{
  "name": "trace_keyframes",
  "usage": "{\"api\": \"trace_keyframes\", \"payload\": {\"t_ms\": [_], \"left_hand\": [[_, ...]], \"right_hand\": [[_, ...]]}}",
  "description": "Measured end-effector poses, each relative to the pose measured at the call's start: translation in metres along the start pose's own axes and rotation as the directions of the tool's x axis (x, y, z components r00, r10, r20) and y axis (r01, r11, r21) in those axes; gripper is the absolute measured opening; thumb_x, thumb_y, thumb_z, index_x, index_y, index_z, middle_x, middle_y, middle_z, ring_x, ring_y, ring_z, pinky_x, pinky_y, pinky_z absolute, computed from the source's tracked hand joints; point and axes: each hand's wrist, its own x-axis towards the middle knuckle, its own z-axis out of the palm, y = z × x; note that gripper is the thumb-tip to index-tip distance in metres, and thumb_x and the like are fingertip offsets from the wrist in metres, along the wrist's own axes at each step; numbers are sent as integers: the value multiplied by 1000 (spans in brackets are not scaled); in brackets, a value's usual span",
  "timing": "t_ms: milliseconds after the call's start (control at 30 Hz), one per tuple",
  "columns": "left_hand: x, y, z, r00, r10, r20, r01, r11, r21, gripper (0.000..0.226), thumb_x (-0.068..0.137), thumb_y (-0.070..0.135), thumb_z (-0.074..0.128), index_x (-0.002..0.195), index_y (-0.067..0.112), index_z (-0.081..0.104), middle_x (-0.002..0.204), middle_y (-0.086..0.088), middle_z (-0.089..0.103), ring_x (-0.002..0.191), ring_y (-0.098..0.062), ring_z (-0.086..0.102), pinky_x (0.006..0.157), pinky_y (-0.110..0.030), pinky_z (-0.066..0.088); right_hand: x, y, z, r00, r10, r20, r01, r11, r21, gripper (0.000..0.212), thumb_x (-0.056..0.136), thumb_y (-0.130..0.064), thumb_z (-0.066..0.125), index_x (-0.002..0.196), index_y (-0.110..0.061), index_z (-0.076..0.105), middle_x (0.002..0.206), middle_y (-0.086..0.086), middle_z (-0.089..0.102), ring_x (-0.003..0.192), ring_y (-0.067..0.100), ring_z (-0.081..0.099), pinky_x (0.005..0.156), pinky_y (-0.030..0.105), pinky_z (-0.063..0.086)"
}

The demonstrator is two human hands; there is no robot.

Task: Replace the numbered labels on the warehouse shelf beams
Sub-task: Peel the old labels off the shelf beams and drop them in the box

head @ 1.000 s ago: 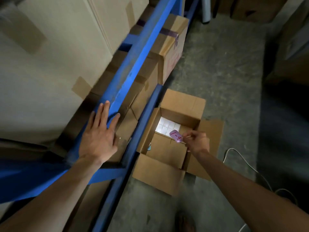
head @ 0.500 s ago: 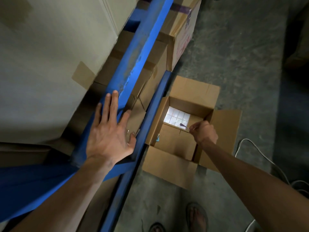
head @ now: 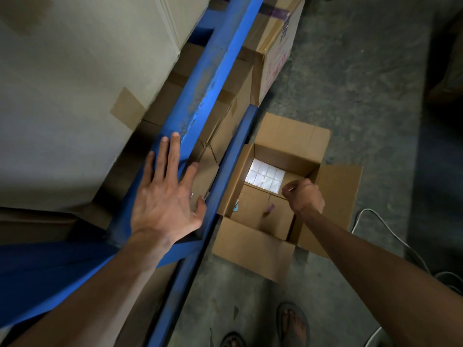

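While my left hand lies flat on the upper blue shelf beam, fingers straight and spread, my right hand hangs over the open cardboard box on the concrete floor. The right fingers are curled into a loose fist with thumb and forefinger pressed together — whether anything thin is caught between them, I cannot tell. Below that hand, over the folded inner flap of the box, a small purple label shows as a blurred streak, apart from my fingers. Deeper in the box, at its far end, a sheet of white blank labels catches the light, laid out in rows. A small pale blue scrap sits against the box's left wall.

The box stands just beside the lower blue beam, its outer flaps folded outwards on all sides. Behind the upper beam, large taped cartons fill the shelf; under it, smaller brown cartons are packed between the two beams, and one with red print juts out toward the aisle. My fingertips on the left reach up along the beam's worn, scuffed face — no label shows on the stretch I can see. A white cable trails across the floor to my right, and my sandalled feet show at the bottom edge.
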Motion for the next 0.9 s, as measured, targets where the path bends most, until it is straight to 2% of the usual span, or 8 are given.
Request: {"api": "trace_keyframes", "payload": {"t_ms": [167,267,333,433,533,600,700,900], "left_hand": [[0,0,0,1000,5,-16,-5,1000,-9,79,78,59,51,146,21,41,162,-24,-18,152,-36,-10,123,-53,10],[-1,-1,-1,1000,8,-26,-9,999,-34,82,79,62,50,151,24,33,162,-22,-19,152,-35,-11,123,-52,10],[-3,0,-5,1000,9,3,-9,998,-65,85,81,63,49,154,27,24,162,-20,-21,152,-33,-14,123,-51,6],[-10,2,-18,995,-21,97,38,983,-182,85,87,61,48,156,31,8,162,-13,-25,151,-28,-19,124,-48,0],[-33,11,-42,993,-32,111,58,967,-248,76,93,50,46,157,24,15,166,-12,-5,154,-26,-2,124,-45,6],[-48,10,-71,995,-81,55,93,954,-284,70,90,44,54,152,19,32,163,-14,20,151,-28,20,121,-48,20],[-66,0,-117,982,-180,-48,157,938,-308,60,84,40,56,138,16,50,145,-15,50,131,-32,50,104,-45,45],[-116,-17,-212,947,-259,-190,192,931,-310,50,83,39,45,126,16,59,124,-6,63,109,-27,61,85,-41,52]], "right_hand": [[-19,-19,-20,973,-210,99,173,939,296,14,85,-20,67,73,-27,71,78,3,72,78,19,67,72,27,52],[-41,-33,-37,930,-341,135,247,854,458,12,88,-15,68,79,-21,74,75,1,72,70,11,68,63,25,55],[-60,-42,-51,909,-389,146,263,811,523,8,91,-17,66,88,-16,74,74,1,70,58,-3,63,50,13,48],[-89,-59,-75,890,-440,122,284,743,606,9,94,-24,64,93,-20,72,79,3,71,51,-7,58,47,11,44],[-123,-81,-104,849,-520,97,314,642,699,8,96,-23,62,97,-21,69,80,7,72,56,0,60,50,16,47],[-147,-101,-128,826,-559,69,332,582,742,11,96,-22,61,103,-17,69,78,7,71,58,9,59,51,19,47],[-185,-128,-165,785,-619,17,372,494,786,14,97,-21,61,106,-14,67,73,5,69,59,12,58,53,20,47],[-263,-169,-229,680,-729,-77,453,336,826,12,97,-23,60,105,-19,68,74,9,70,60,12,59,58,24,47]]}}
